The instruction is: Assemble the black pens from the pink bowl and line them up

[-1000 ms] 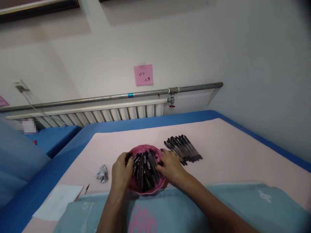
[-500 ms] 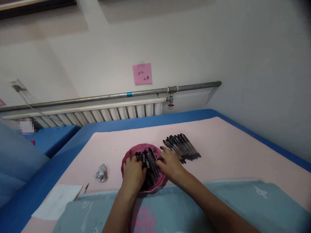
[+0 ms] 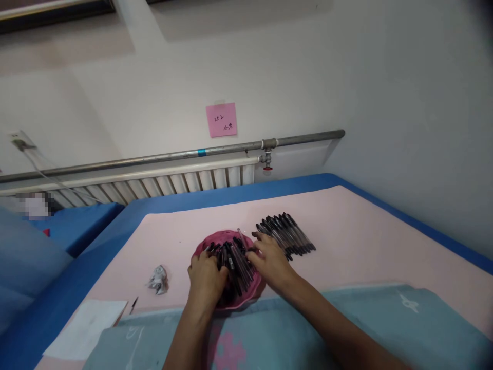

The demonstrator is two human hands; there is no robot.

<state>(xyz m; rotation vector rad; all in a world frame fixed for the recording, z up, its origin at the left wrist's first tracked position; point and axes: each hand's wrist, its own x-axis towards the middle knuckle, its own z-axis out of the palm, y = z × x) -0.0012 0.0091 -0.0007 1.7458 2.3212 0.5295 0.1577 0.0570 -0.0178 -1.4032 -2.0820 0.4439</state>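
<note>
A round pink basket holds a jumble of black-capped pens with clear barrels. My left hand reaches over its left side, fingers curled into the pens and thumb bent toward them. The pens between those fingers are partly hidden. At the basket's right rim, my right hand has thumb and fingers closed around a dark pen end; the grip is partly covered. Just beyond that hand, a neat row of similar pens lies side by side on the pink sheet.
A crumpled grey-white wad lies left of the basket. White paper and a single pen are nearer the front left. A teal patterned cloth covers the near edge. Behind the blue-edged table stands a radiator.
My left hand has shifted slightly left among the pens, and the pens in the basket have moved. One clear pen now sticks up near my right hand. The whole view has shifted a little.
</note>
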